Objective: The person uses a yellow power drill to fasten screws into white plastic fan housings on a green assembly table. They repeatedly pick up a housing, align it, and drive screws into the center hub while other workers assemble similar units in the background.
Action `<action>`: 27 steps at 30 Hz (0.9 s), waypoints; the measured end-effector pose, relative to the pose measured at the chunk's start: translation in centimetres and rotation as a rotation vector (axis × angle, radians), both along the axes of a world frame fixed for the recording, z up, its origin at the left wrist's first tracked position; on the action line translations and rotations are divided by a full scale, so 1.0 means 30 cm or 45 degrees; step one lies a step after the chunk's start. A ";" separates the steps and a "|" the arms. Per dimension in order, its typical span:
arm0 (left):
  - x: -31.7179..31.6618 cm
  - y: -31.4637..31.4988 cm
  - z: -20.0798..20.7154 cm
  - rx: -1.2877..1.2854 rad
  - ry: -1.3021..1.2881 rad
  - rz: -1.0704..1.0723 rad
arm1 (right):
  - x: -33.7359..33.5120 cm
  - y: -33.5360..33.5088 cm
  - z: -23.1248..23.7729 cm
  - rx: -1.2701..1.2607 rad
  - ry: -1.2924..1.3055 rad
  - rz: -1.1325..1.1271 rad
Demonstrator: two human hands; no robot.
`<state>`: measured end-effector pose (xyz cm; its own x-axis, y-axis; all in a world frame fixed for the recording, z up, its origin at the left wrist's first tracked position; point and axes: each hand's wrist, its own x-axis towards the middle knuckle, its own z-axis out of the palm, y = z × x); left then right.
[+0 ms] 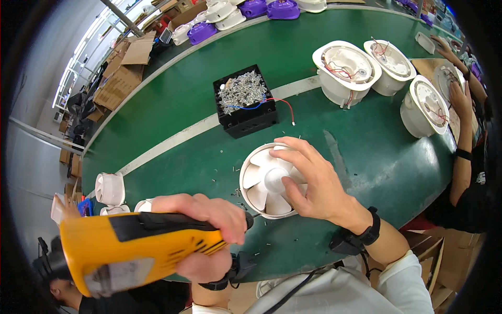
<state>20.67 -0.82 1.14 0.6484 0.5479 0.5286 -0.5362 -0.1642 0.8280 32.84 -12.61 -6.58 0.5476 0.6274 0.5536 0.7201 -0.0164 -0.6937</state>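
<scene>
My left hand (209, 222) is wrapped round a yellow and black power screwdriver (151, 246), held lengthwise across the near left of the bench. Its black chuck end points right, and the thin bit meets the lower rim of a white fan (256, 196); the exact contact spot is hard to make out. Across the top and right side of that fan lies my right hand (319, 186), its thumb at the hub and its fingers curved toward the far rim, gripping it. Broad white blades show inside the round housing. Loose screws are scattered on the green bench close by.
Beyond the fan stands a black box (248, 125) heaped with screws, red and blue wires across it. White housings (348, 91) with red wires are at the right, near a co-worker's hands (460, 99). More white fan parts (110, 188) stand left; purple and white housings (201, 32) line the far edge.
</scene>
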 end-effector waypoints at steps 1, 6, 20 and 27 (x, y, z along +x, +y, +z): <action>0.001 -0.010 -0.002 0.010 -0.023 0.009 | 0.000 0.000 0.005 -0.004 0.005 0.003; -0.019 0.009 0.021 -0.224 -0.021 -0.122 | 0.006 -0.008 -0.005 0.008 -0.010 -0.011; -0.054 0.098 0.005 -0.124 -0.108 0.006 | -0.112 0.028 0.131 -0.482 -0.352 -0.107; -0.054 0.072 0.030 0.078 -0.062 0.108 | 0.001 -0.035 0.185 -0.562 -0.306 0.014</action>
<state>19.05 1.33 2.05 0.5742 0.5653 0.5923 -0.5573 -0.2601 0.7885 32.89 -13.66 -1.04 0.4295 0.8352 0.3434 0.8604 -0.2629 -0.4367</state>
